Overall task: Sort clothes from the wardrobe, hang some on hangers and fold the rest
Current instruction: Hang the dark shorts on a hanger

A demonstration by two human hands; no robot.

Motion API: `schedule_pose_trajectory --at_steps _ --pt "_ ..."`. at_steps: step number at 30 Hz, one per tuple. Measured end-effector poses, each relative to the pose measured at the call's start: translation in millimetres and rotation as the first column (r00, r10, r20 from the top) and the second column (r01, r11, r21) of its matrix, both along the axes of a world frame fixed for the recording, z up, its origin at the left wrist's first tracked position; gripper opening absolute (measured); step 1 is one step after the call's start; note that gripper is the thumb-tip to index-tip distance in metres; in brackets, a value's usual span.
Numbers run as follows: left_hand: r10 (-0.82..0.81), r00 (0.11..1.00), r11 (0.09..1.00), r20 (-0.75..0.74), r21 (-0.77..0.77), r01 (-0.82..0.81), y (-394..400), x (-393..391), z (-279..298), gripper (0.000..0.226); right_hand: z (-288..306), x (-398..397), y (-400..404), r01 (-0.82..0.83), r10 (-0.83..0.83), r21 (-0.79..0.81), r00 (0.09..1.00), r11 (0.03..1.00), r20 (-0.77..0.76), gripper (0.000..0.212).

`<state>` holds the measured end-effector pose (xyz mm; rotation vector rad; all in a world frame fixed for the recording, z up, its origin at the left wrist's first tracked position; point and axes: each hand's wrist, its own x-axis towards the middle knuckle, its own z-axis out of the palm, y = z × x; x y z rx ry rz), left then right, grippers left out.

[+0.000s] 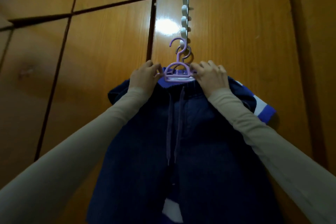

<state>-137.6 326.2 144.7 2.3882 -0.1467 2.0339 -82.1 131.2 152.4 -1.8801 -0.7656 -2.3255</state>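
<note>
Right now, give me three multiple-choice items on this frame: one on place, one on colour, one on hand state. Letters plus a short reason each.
1. Where does the white hook rack hang?
A. over the top of a wardrobe door
B. on a floor stand
C. from a ceiling rail

2. What colour is the front hanger?
A. red
B. black
C. purple

3. What are the hands doing?
A. hanging idle
B. both gripping the hanger's shoulders
C. folding on a table

Answers:
1 A, its top clips over the wooden door's edge.
2 C, purple plastic, carrying the dark denim shorts.
3 B, the left hand and the right hand pinch the hanger's two ends.
</note>
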Motion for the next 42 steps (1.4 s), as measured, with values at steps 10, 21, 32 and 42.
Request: schedule_pose_trajectory --at_steps 10,21,32,42 --pt "-0.128 0.990 0.991 0.055 -0.039 0.131 5.9 49.0 65.9 0.019 72.9 29.0 8.8 0.170 -0.162 0.027 0.969 0.985 -0.187 0.028" --pt "-0.249 0.962 0.962 0.109 -0.091 0.259 12.6 101.8 55.9 0.019 57.0 65.6 13.5 0.235 -0.220 0.051 0.952 0.971 -0.215 0.032" --pt "-0.271 0.932 0.952 0.240 -0.074 0.296 16.7 116.0 34.5 0.018 32.9 83.0 12.0 0.184 -0.176 0.121 0.982 0.976 -0.071 0.028" --pt "-0.310 0.924 0.938 0.224 -0.088 0.336 16.8 117.2 -43.1 0.052 -31.1 87.6 10.4 0.080 -0.066 0.080 0.984 0.994 -0.167 0.057"
